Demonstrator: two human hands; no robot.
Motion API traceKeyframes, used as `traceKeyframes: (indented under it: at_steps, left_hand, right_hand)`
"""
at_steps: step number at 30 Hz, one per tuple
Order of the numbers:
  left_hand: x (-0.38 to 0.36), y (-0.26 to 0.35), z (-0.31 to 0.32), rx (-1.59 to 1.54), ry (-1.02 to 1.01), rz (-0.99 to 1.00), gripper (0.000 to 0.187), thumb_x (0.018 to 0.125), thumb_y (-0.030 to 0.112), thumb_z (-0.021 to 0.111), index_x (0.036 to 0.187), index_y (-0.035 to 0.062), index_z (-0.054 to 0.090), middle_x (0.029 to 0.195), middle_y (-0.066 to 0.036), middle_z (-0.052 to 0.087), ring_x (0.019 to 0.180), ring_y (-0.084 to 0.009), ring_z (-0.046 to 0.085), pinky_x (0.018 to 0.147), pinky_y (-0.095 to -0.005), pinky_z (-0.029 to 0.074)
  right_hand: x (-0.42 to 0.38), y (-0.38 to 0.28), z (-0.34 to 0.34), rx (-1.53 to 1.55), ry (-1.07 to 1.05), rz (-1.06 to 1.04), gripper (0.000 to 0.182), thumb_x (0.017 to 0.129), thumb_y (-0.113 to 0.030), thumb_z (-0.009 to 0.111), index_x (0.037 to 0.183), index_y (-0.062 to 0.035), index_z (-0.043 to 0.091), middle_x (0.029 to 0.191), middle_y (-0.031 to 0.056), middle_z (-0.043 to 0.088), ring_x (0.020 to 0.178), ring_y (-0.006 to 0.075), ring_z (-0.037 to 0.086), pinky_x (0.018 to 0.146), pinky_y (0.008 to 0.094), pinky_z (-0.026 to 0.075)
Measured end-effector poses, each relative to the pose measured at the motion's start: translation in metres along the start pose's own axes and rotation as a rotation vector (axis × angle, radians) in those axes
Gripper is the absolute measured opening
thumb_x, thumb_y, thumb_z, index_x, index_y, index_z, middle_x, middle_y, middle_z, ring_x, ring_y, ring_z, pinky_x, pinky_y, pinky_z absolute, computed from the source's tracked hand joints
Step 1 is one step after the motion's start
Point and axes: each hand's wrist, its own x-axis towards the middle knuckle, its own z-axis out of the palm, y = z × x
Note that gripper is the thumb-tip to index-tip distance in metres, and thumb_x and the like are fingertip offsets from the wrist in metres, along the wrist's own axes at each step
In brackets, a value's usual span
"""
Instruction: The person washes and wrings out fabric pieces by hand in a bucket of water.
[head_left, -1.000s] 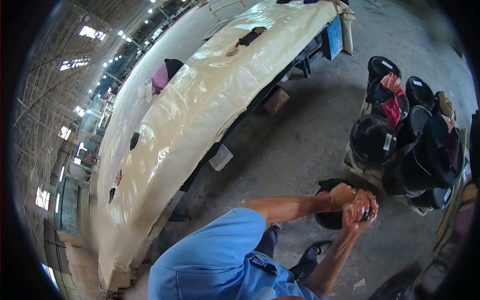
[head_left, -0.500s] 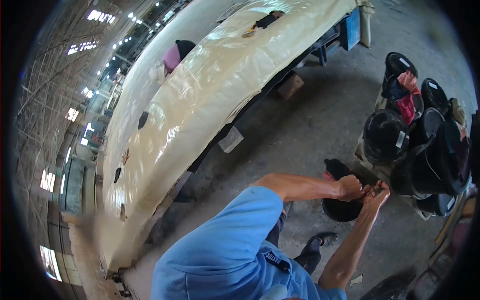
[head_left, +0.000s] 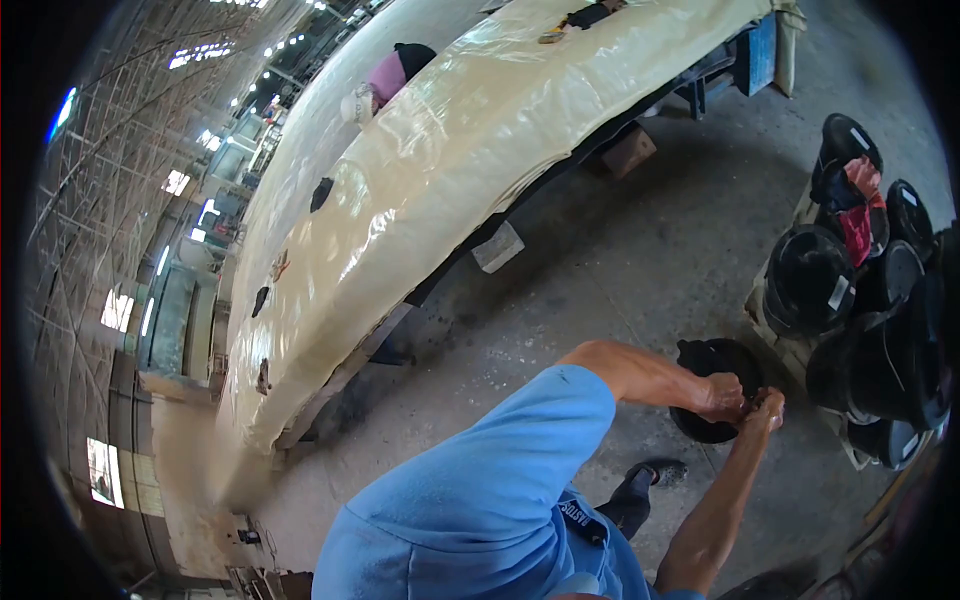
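My left hand is closed, its knuckles over a round black bucket on the concrete floor. My right hand is closed too and meets the left one at the bucket's right edge. What the fingers hold, if anything, is too small to make out. Dark material shows at the bucket's upper left rim, partly behind my left forearm.
A long form under glossy cream sheeting runs diagonally across the view. Stacked black buckets stand on a pallet at the right, with a red cloth on them. A person in pink bends over beyond the form.
The view has shifted, so the form and buckets appear further right. My hands have drawn closer together, both still closed. The pink thing seen by the bucket no longer shows.
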Motion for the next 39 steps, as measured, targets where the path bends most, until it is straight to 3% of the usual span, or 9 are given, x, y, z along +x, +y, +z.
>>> traceKeyframes:
  at_steps: [7, 17, 20, 23, 25, 27, 32, 35, 39]
  left_hand:
    - [-0.001, 0.013, 0.013, -0.102, -0.016, -0.043, 0.029, 0.078, 0.016, 0.060, 0.105, 0.0268, 0.059, 0.085, -0.004, 0.067, 0.076, -0.0276, 0.067, 0.061, -0.0405, 0.052]
    - [-0.002, 0.007, -0.020, -0.334, 0.318, -0.408, 0.043, 0.074, 0.041, 0.070, 0.099, 0.0088, 0.057, 0.068, -0.014, 0.065, 0.068, -0.0329, 0.067, 0.057, -0.0424, 0.049]
    - [-0.005, -0.005, -0.035, -0.423, 0.347, -0.521, 0.045, 0.071, 0.041, 0.072, 0.097, 0.0071, 0.059, 0.072, -0.014, 0.066, 0.071, -0.0353, 0.067, 0.058, -0.0446, 0.050]
    - [-0.016, -0.019, -0.048, -0.555, 0.585, -0.661, 0.049, 0.071, 0.041, 0.074, 0.096, 0.0043, 0.053, 0.070, -0.019, 0.063, 0.069, -0.0422, 0.063, 0.060, -0.0499, 0.049]
    - [-0.023, -0.023, -0.057, -0.657, 0.654, -0.656, 0.048, 0.074, 0.036, 0.073, 0.100, 0.0024, 0.051, 0.074, -0.022, 0.063, 0.073, -0.0455, 0.062, 0.064, -0.0507, 0.049]
    - [-0.024, -0.020, -0.062, -0.863, 0.699, -0.581, 0.045, 0.077, 0.032, 0.071, 0.102, 0.0015, 0.050, 0.073, -0.024, 0.062, 0.076, -0.0468, 0.061, 0.066, -0.0507, 0.048]
    - [-0.002, -0.042, -0.022, -1.731, 0.670, -0.371, 0.020, 0.092, 0.017, 0.054, 0.102, 0.0003, 0.053, 0.101, -0.006, 0.059, 0.100, -0.0161, 0.056, 0.081, -0.0353, 0.047]
    - [-0.037, -0.033, -0.084, -2.139, 0.466, -0.137, 0.028, 0.093, 0.008, 0.053, 0.120, -0.0011, 0.051, 0.112, -0.008, 0.057, 0.106, -0.0143, 0.053, 0.091, -0.0309, 0.045]
    - [-0.042, -0.028, -0.100, -2.041, 0.353, -0.040, 0.024, 0.077, -0.005, 0.067, 0.100, -0.0015, 0.062, 0.090, -0.009, 0.066, 0.085, -0.0171, 0.065, 0.076, -0.0315, 0.054]
  right_hand:
    - [0.021, 0.012, -0.018, 0.001, -0.089, -0.113, 0.008, 0.076, -0.014, 0.064, 0.076, -0.0060, 0.063, 0.073, 0.0061, 0.060, 0.063, 0.0180, 0.054, 0.057, 0.0331, 0.043]
    - [-0.087, -0.066, -0.015, -0.048, -0.447, -0.002, 0.019, 0.085, -0.030, 0.064, 0.078, -0.0128, 0.060, 0.055, -0.0028, 0.045, 0.030, 0.0100, 0.031, 0.028, 0.0246, 0.021]
    - [-0.160, -0.087, -0.030, -0.201, -0.772, -0.215, 0.019, 0.084, -0.029, 0.066, 0.085, -0.0103, 0.061, 0.058, -0.0035, 0.047, 0.035, 0.0069, 0.037, 0.032, 0.0229, 0.025]
    - [-0.033, -0.050, -0.065, -0.531, -0.567, -0.570, 0.024, 0.080, -0.028, 0.070, 0.092, -0.0079, 0.064, 0.062, -0.0046, 0.048, 0.046, 0.0058, 0.040, 0.042, 0.0239, 0.031]
    - [-0.062, -0.059, -0.064, -0.766, -0.342, -0.525, 0.032, 0.076, -0.024, 0.074, 0.101, -0.0051, 0.065, 0.069, -0.0037, 0.054, 0.056, 0.0064, 0.045, 0.051, 0.0247, 0.035]
    - [-0.029, -0.047, -0.074, -0.836, -0.492, -0.925, 0.034, 0.075, -0.019, 0.074, 0.103, -0.0016, 0.065, 0.076, -0.0003, 0.060, 0.060, 0.0093, 0.050, 0.053, 0.0257, 0.039]
    - [-0.039, -0.062, -0.054, -0.834, -0.463, -1.028, 0.038, 0.075, -0.014, 0.075, 0.106, 0.0041, 0.062, 0.087, 0.0056, 0.066, 0.071, 0.0136, 0.058, 0.067, 0.0297, 0.048]
    - [-0.005, -0.073, -0.037, -0.765, -0.468, -1.270, 0.040, 0.076, -0.012, 0.075, 0.109, 0.0054, 0.059, 0.092, 0.0100, 0.067, 0.080, 0.0168, 0.062, 0.074, 0.0304, 0.050]
    - [-0.059, -0.116, -0.011, -0.924, -0.299, -1.454, 0.043, 0.081, -0.013, 0.070, 0.115, 0.0057, 0.051, 0.102, 0.0137, 0.066, 0.094, 0.0207, 0.063, 0.081, 0.0333, 0.049]
